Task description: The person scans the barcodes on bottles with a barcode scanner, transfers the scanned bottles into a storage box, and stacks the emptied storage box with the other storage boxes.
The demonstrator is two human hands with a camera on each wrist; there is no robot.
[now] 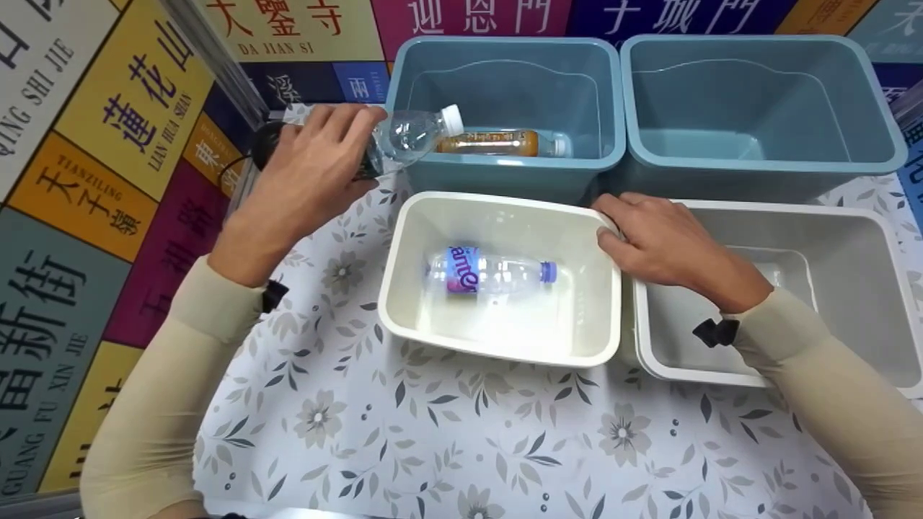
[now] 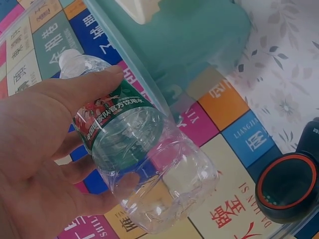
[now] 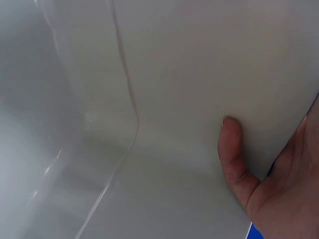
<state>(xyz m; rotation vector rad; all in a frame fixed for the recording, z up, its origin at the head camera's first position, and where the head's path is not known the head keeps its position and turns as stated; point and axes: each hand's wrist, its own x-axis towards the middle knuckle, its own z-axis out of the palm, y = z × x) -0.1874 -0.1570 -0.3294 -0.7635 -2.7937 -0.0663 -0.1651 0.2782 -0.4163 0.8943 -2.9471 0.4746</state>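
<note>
My left hand [image 1: 306,173] grips a clear plastic water bottle [image 1: 409,137] beside the left edge of the left blue bin [image 1: 505,162]. The bottle's white cap leans over that rim; its green and red label [image 2: 115,110] shows in the left wrist view. At the upper right corner of the left white bin [image 1: 497,351], my right hand [image 1: 660,241] holds the rim, thumb [image 3: 232,152] inside against the wall. Within this bin lies a clear bottle with a purple label [image 1: 462,270]. An orange-labelled bottle [image 1: 497,143] rests in the left blue bin.
A second blue bin [image 1: 764,167] stands at the back right, and a second white bin [image 1: 894,288] in front of it. A black round object [image 1: 265,144] sits behind my left hand. Printed panels [image 1: 144,86] wall the back and left; a floral cloth [image 1: 433,432] covers the table.
</note>
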